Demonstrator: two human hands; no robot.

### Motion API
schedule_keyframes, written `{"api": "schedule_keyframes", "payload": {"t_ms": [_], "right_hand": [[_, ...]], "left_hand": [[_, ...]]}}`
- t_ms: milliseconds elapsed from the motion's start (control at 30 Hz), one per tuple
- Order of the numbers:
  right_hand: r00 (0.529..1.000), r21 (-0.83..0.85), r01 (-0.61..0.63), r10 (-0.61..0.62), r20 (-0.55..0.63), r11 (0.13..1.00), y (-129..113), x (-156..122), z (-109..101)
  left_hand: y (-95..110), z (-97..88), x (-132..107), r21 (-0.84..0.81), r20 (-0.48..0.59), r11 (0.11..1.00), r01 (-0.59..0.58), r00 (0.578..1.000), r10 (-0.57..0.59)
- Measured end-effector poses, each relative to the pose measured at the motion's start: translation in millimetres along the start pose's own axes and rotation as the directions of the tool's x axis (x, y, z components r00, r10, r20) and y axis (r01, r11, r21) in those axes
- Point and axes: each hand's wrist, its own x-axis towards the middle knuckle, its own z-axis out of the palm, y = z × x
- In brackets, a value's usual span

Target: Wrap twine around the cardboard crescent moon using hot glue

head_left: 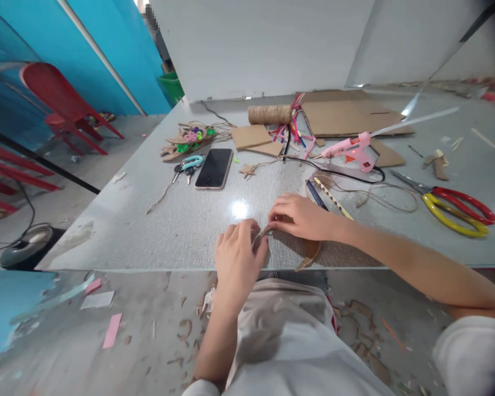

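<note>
Near the table's front edge, my left hand point(240, 250) and my right hand point(301, 217) pinch a thin, curved brown strip point(264, 231) that looks like cardboard. The strip spans the small gap between my fingertips, and part of it is hidden by them. Under my right wrist, a curved brown cardboard piece point(311, 254) shows; I cannot tell whether it joins the strip. Just beyond that wrist lie a dark pen point(315, 194) and a yellow dotted pencil point(333, 198).
Farther back are a phone point(214, 169), keys point(190, 165), a small cardboard star point(247, 171), a twine roll point(270, 114) and cardboard sheets point(350, 113). A pink glue gun point(350, 152) with a black cord and open scissors point(449, 206) lie at right. Scraps litter the floor.
</note>
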Motion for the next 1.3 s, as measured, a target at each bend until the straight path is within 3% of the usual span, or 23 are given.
{"api": "schedule_keyframes", "payload": {"t_ms": [233, 733, 1000, 1133, 1300], "right_hand": [[0.999, -0.022, -0.049, 0.049, -0.005, 0.999, -2, 1, 2], [0.988, -0.048, -0.157, 0.157, 0.002, 0.986, -8, 6, 4], [0.934, 0.066, -0.348, 0.352, -0.066, 0.935, -12, 4, -3], [0.945, 0.115, -0.300, 0.311, -0.097, 0.947, -13, 4, -10], [0.959, 0.179, -0.269, 0.280, -0.044, 0.946, -13, 4, -13]], "left_hand": [[6, 7.5, -3, 0.033, 0.005, 0.999, -0.020, 1.000, 0.020], [9, 4.8, -13, 0.084, -0.032, 0.992, -0.092, 0.995, 0.095], [11, 5.2, -11, 0.109, -0.034, 0.990, -0.093, 0.995, 0.097], [11, 5.3, -10, 0.118, -0.027, 0.989, -0.086, 0.996, 0.090], [12, 6.0, -9, 0.121, -0.029, 0.988, -0.092, 0.995, 0.096]]}}
